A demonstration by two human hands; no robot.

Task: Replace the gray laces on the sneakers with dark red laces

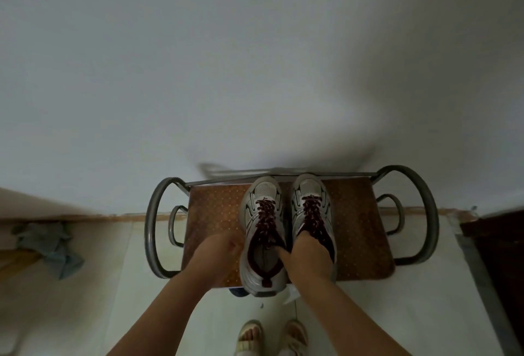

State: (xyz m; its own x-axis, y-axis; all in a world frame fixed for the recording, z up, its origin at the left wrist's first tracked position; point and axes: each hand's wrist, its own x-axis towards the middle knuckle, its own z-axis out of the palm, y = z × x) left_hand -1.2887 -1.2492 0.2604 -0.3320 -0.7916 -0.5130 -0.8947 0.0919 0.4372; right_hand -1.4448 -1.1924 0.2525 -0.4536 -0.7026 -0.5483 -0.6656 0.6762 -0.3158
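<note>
Two grey sneakers stand side by side, toes away from me, on the brown mat of a metal rack. Both carry dark red laces. My left hand lies against the outer side of the left sneaker, its fingers curled with nothing seen in them. My right hand covers the heel opening of the right sneaker. It grips there, and one digit reaches across into the left sneaker's opening. No grey laces are in sight.
The rack has curved metal tube ends, left and right, and stands against a pale wall. A blue-grey cloth lies on the floor at the left. My sandalled feet are on the pale floor below the rack.
</note>
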